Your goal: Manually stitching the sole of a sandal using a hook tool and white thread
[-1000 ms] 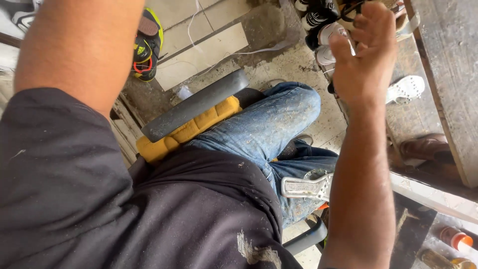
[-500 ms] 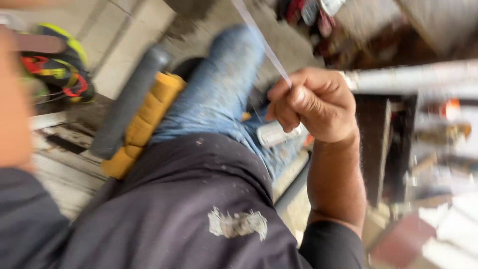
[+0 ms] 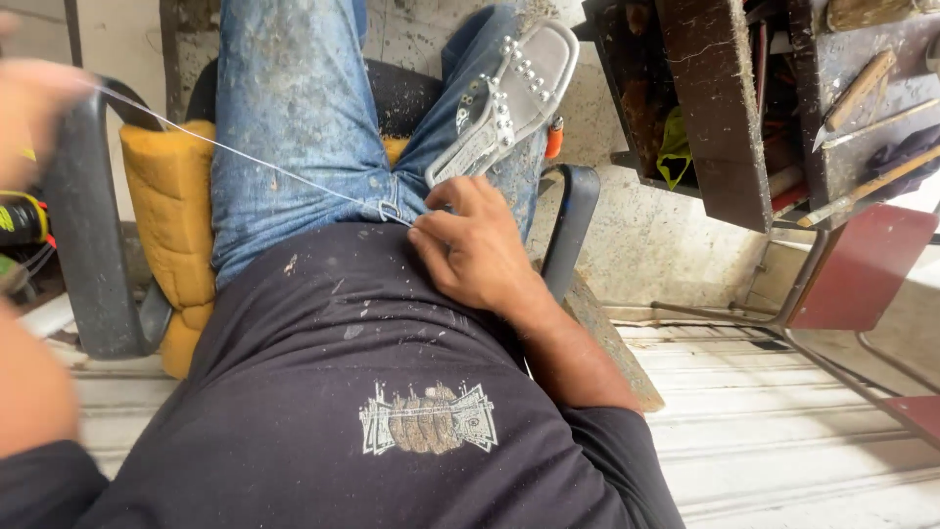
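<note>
On the lap, at the jeans' waist: right hand (image 3: 477, 245), fingers pinched together on one end of a thread (image 3: 255, 162). Thread runs taut up and left across the thigh to the left hand (image 3: 34, 108), blurred at the frame edge; its grip cannot be told. Studded sandal (image 3: 509, 98) lies on the right knee, just beside the right hand. Yellow chair cushion (image 3: 171, 216) under the thigh.
</note>
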